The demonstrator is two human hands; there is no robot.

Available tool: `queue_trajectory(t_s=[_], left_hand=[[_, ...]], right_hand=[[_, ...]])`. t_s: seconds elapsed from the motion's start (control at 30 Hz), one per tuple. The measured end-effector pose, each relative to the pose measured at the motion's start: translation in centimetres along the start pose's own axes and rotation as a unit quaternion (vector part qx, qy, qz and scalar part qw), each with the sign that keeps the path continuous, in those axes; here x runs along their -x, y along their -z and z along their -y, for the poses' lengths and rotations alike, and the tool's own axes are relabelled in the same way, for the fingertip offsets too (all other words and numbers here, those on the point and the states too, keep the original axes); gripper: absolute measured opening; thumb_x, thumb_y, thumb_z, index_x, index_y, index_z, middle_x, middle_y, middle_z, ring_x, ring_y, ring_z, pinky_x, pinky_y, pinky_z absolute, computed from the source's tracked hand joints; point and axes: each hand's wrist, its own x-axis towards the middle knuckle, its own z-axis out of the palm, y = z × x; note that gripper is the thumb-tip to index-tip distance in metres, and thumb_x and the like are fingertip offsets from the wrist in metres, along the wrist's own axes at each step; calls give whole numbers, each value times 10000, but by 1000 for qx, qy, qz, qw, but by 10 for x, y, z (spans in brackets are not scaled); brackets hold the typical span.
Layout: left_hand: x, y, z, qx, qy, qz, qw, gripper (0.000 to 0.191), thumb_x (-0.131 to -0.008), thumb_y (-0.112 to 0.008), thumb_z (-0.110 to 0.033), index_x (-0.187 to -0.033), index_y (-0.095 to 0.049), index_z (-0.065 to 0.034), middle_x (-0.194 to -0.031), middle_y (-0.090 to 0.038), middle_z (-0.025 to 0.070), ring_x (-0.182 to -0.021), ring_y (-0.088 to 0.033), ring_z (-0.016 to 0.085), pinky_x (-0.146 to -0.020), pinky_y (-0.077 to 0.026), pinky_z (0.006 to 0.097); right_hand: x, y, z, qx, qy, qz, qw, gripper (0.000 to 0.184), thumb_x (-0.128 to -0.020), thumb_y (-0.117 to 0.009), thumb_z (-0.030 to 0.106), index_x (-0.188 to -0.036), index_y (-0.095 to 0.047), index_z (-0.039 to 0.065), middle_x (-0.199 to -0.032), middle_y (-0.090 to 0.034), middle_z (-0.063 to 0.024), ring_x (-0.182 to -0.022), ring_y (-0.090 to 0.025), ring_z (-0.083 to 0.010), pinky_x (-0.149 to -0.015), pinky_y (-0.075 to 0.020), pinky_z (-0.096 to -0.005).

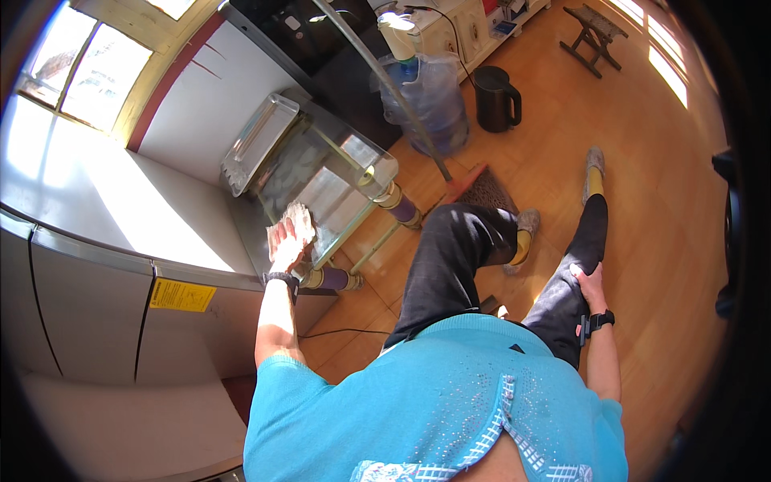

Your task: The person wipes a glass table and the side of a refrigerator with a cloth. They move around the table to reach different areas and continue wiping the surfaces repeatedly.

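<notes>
My left hand (287,246) presses a crumpled pale cloth (301,220) onto the near left end of a glass-topped table (331,193). Its fingers lie spread over the cloth. On the table's far left edge is a clear ribbed tray (262,141), slightly raised along that side. Purple and gold legs (400,205) support the glass. My right hand (591,283) rests on my right trouser leg near the knee, thumb apart from the fingers, holding no object. The fingers are partly hidden behind the leg.
A broom (482,190) leans across the table's right side. Beyond it are a plastic-wrapped water bottle (424,102) and a black kettle (497,99) on the floor. A folding stool (595,36) is farther right. A grey refrigerator (90,307) stands left; a cable (343,331) crosses the floor.
</notes>
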Motion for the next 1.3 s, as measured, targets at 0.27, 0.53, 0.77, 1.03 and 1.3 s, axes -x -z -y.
queue_trajectory(t_s=[0.27,0.53,0.77,1.03,1.3], left_hand=[[56,44,-73,-8,-88,-156,984,662,-785,-566,-308,-1325,-427,49,-1227,-501,246,-1142,-457,406,-1048,-327,483],[23,65,-135,-53,-123,-202,970,579,-822,-578,-340,-1285,-500,0,-1152,-577,182,-1014,-533,367,-924,-408,469],[-12,51,-190,179,-64,-5,982,771,-935,-410,-579,-1521,-199,-125,-1587,-76,197,-1471,-41,371,-1134,-87,595],[-19,58,-173,146,-177,29,973,713,-941,-460,-523,-1511,-241,-155,-1585,-137,164,-1463,-121,348,-1150,-137,532],[-30,34,-72,100,-78,21,992,759,-916,-410,-582,-1494,-272,-110,-1559,-206,194,-1438,-186,390,-1145,-192,530]], right_hand=[[4,3,12,17,-22,9,1000,1058,-684,-775,424,-1421,-245,-120,-1441,-363,-294,-1351,-367,-356,-1121,-293,-356],[5,2,15,39,-22,4,999,1124,-668,-788,457,-1430,-209,-132,-1459,-329,-307,-1372,-337,-356,-1128,-286,-365],[3,5,16,6,-11,39,999,1106,-667,-787,463,-1420,-236,-131,-1445,-352,-306,-1359,-354,-364,-1122,-295,-369],[1,2,6,27,-1,3,1000,1011,-684,-787,441,-1386,-309,-107,-1383,-434,-282,-1296,-428,-361,-1088,-336,-365],[-4,2,0,43,-3,18,999,986,-713,-758,440,-1394,-300,-106,-1403,-415,-287,-1317,-409,-368,-1095,-331,-368]])
